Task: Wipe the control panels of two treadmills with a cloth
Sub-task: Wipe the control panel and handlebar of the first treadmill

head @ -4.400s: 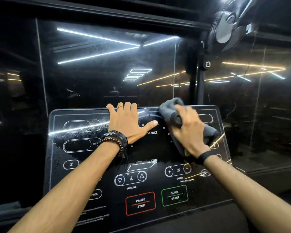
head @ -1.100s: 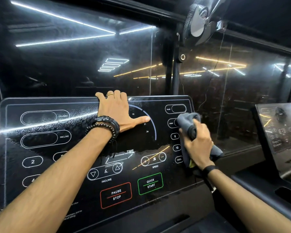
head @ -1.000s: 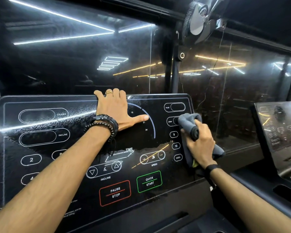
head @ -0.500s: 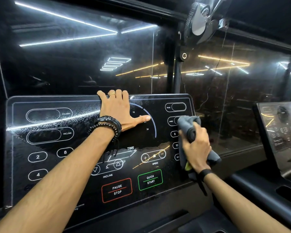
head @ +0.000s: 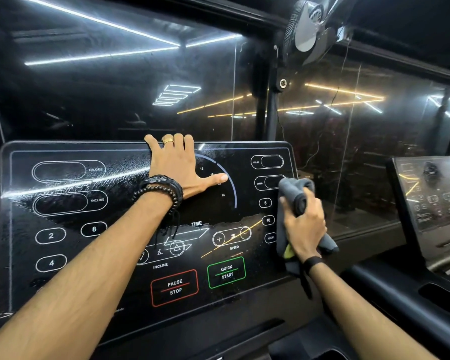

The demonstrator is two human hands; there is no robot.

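The near panel (head: 70, 214) fills the left, its glossy face streaked. The left hand (head: 178, 168) lies spread on it, fingers hooked over the top edge. Further right, the right hand (head: 303, 224) grips a bunched grey cloth (head: 292, 189) against the panel's right edge. Soft and light, the cloth looks best held wadded. The second panel (head: 431, 193) stands far right.

right hand (head: 303, 227) | cloth (head: 294, 193) | shifted centre to panel's right edge
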